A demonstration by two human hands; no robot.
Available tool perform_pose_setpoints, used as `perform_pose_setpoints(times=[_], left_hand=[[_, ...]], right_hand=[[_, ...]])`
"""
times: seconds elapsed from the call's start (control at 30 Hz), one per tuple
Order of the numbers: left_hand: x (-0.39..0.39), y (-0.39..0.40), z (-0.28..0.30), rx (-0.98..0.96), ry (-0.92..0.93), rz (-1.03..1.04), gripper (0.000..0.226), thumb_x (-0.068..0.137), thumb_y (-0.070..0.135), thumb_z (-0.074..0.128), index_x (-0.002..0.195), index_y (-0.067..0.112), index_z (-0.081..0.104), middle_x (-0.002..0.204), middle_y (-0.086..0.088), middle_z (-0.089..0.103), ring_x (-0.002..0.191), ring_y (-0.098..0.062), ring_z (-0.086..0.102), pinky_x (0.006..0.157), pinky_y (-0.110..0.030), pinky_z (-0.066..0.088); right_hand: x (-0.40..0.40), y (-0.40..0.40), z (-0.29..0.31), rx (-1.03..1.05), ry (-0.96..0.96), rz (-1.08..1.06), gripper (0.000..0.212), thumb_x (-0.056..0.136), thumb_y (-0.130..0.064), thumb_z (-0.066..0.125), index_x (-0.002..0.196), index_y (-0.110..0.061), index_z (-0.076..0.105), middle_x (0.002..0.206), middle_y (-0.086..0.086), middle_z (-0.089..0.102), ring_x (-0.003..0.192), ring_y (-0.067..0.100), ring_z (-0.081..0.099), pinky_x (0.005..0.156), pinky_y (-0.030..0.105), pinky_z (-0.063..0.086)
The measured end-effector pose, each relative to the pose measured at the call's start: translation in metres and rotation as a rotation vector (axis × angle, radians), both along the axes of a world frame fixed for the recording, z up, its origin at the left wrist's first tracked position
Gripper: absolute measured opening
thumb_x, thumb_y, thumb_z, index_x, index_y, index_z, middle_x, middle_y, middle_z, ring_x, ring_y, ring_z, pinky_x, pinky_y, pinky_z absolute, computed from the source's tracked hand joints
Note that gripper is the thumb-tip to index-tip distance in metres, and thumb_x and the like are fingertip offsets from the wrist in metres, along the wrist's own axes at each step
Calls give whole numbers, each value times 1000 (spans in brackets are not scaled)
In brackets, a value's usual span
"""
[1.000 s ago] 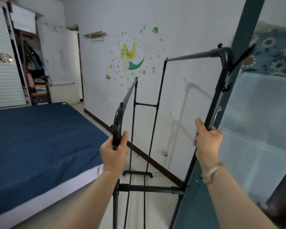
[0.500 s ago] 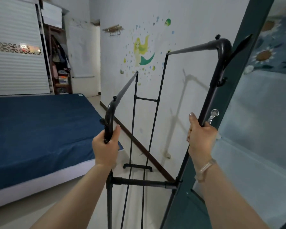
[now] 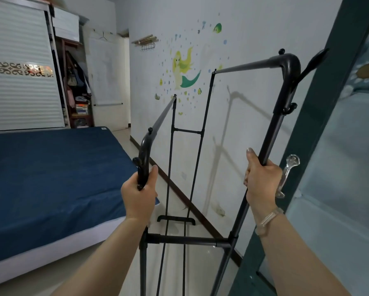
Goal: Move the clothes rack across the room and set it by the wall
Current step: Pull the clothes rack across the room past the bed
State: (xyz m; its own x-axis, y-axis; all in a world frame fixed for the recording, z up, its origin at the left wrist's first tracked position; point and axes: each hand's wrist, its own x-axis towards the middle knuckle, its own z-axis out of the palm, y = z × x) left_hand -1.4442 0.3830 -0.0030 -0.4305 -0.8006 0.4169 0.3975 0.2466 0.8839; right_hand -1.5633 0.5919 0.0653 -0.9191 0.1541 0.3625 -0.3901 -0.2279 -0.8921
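Note:
A black metal clothes rack (image 3: 188, 240) with two top rails stands in front of me, empty of clothes. My left hand (image 3: 139, 195) is closed around its left near upright, just below the curved corner. My right hand (image 3: 261, 182) grips the taller right upright at about the same height. The far end frame and its foot sit on the pale floor close to the white wall (image 3: 239, 129) with a mermaid sticker. The rack's near feet are out of view below.
A bed with a blue cover (image 3: 51, 180) fills the left side. A dark green door (image 3: 320, 146) with a clear handle stands just right of my right hand. A wardrobe (image 3: 21, 71) and an open shelf are at the far end.
The view has swung right to left and the far wardrobe has come into sight. Both hands keep the same grip on the rack, which stays alongside the wall.

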Motion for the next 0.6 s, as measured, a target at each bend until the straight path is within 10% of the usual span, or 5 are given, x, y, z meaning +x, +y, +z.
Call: perform_pose_setpoints(times=[0.6], left_hand=[[-127, -112, 13, -4, -13, 48, 45, 89, 33, 67, 53, 15, 46, 53, -16, 47, 52, -32, 45, 54, -40, 44]], right_hand=[[-141, -126, 6, -25, 9, 51, 45, 81, -33, 71, 55, -20, 37, 41, -7, 32, 34, 11, 29, 34, 21, 29]])
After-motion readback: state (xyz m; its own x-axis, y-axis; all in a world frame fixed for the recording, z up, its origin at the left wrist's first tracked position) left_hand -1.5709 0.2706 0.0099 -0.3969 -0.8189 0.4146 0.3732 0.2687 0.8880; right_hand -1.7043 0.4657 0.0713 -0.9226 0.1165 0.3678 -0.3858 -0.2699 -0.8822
